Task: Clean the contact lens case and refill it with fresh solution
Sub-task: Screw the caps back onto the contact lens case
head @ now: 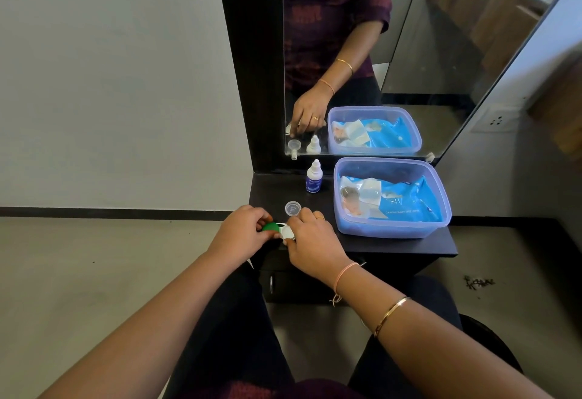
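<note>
here, a contact lens case (pixel 283 231) is held just above the front edge of a dark worktop (pixel 271 190), between two hands. the left hand (pixel 242 231) is curled round the green cap (pixel 270 227) at one end. the right hand (pixel 315 241) is pinched on the white end, with fingers bent over it. whether the white well is capped cannot be told.

the case is judged to be light, hard, smooth plastic, likely slippery once wet. it is best gripped by the rim of a cap while the other end is steadied, and little force should be needed.

just behind the hands, a small clear round cap (pixel 293 208) is set on the worktop. further back, a white dropper bottle (pixel 313 178) is stood upright; the writing on its dark blue label is too small to be read. to the right, a lidless clear tub (pixel 387 230) is filled with a blue packet (pixel 406 203), whose white print cannot be made out reliably.
</note>
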